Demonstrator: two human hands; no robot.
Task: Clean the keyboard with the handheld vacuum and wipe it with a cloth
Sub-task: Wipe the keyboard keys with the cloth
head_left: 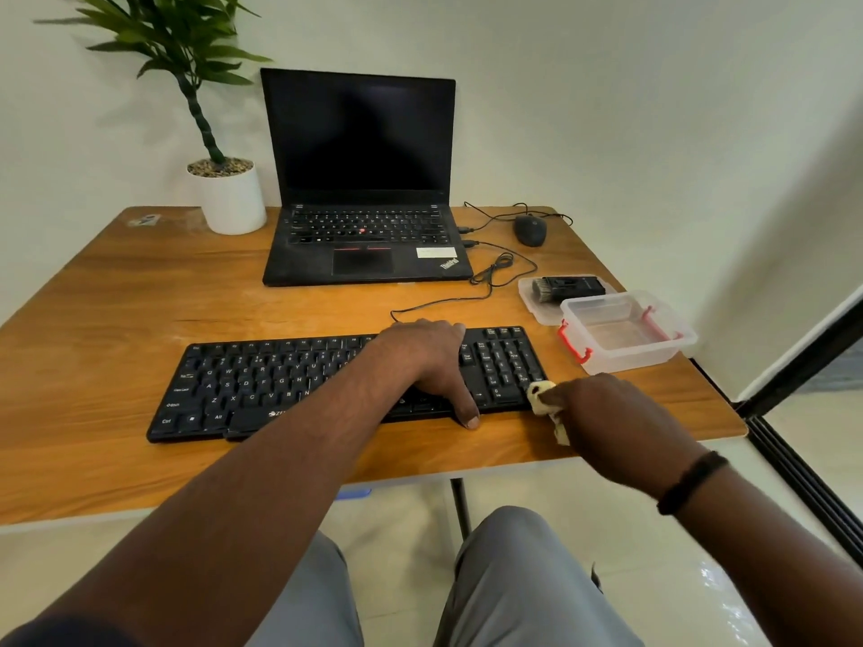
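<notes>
Your right hand (611,413) gripped a small pale cloth (544,401), bunched in curled fingers, and pressed it against the near right corner of the keyboard (261,380), beside the number pad. A tail of the cloth hung from under your palm onto the table (140,291). A dark band (691,481) sat on that wrist.

Your left hand (429,361) lay flat over the keyboard's right-middle part, fingers relaxed and spread across the far edge, the thumb reaching over the near edge to touch the table. It held nothing; it only pressed down on the keys.

The keyboard lay near the front of the table, its long side running left to right, its cable (443,301) trailing away toward the laptop (364,179).

Just to the right of the keyboard's far corner stood a clear box (626,333) with red clips, open on top. Touching its far side was the lid (532,296), which carried a black vacuum (569,288) with a brush tip pointing left.

Further back, the laptop stood open with a dark screen. A mouse (531,230) sat to its right, and a potted plant (229,189) stood at the far left.
</notes>
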